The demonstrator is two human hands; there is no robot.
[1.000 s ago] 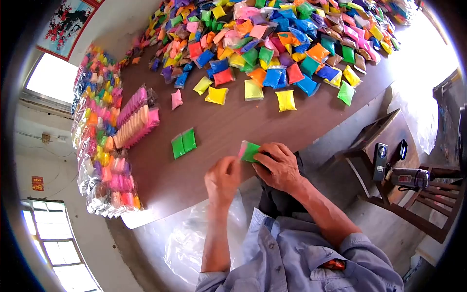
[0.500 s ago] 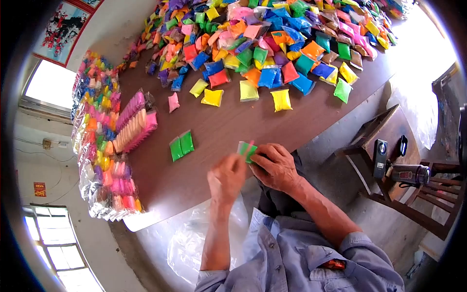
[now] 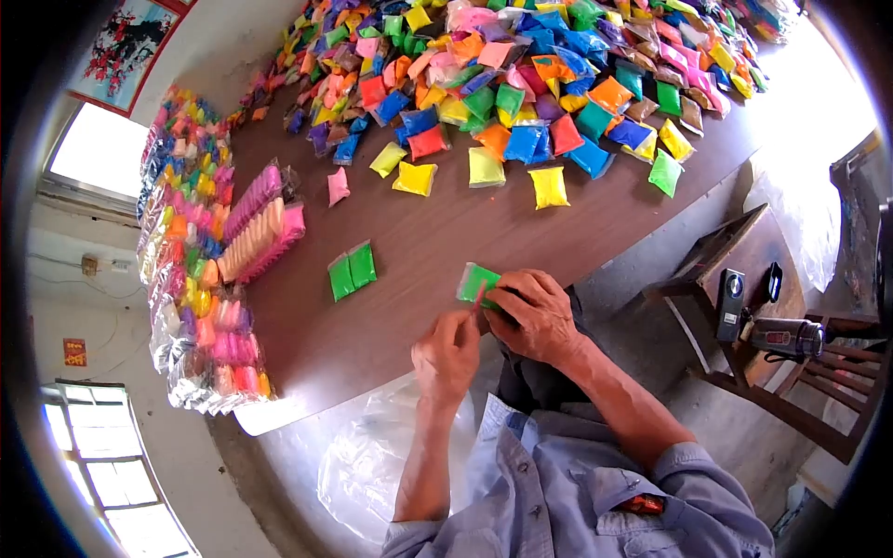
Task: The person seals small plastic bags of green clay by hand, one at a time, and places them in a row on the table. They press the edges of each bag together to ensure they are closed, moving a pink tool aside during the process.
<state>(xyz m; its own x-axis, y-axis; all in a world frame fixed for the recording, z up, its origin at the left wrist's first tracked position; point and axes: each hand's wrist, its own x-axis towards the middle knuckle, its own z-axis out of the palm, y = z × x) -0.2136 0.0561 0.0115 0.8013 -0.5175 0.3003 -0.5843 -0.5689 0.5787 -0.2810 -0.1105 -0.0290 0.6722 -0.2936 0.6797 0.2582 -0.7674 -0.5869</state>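
Note:
My right hand (image 3: 538,318) grips a small flat green packet (image 3: 476,282) in clear wrap by its right end, above the table's near edge. Beside it, my left hand (image 3: 446,352) is closed, with its fingertips just below the packet. A thin pink stick (image 3: 481,294) shows between the left fingers and the packet; its lower end is hidden. Two green packets (image 3: 353,271) lie side by side on the table, left of my hands.
Loose coloured packets (image 3: 484,102) are heaped across the far side of the brown table (image 3: 409,242). Bundled packets (image 3: 200,298) line its left edge, beside stacked pink and peach packets (image 3: 253,240). At right, a wooden stool (image 3: 758,246) holds a flask (image 3: 786,337) and a black device (image 3: 731,302).
My left hand has moved slightly right and down, and the pink stick has dropped lower over the packet. More of the green packet shows beyond my right fingers.

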